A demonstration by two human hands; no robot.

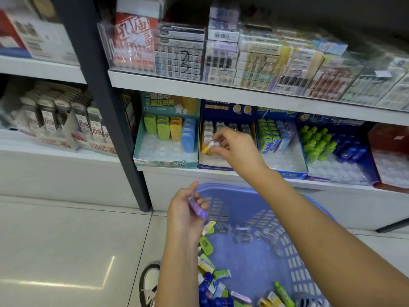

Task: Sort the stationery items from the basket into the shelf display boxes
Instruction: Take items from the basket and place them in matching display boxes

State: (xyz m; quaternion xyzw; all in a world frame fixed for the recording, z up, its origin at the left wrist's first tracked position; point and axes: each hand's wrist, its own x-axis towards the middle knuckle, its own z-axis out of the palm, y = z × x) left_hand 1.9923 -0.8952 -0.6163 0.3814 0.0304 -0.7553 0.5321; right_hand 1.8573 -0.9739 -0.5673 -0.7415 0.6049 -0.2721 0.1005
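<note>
A blue plastic basket (294,244) stands on the floor below the shelf, with several small green, yellow, blue and clear stationery items in it. My left hand (184,210) hovers over the basket's left rim and holds a small purple item (197,208). My right hand (230,144) reaches into the dark blue display box (204,163) on the lower shelf and pinches a small yellow-and-white item (209,147). To the left is a teal display box (164,162) with green, orange and blue items standing in rows.
More display boxes with green and blue items (318,142) and a red box (389,151) fill the lower shelf to the right. Stacked packs sit behind a clear guard on the upper shelf (243,91). A black upright post (110,111) divides the shelving. My shoe (149,282) is on the tiled floor.
</note>
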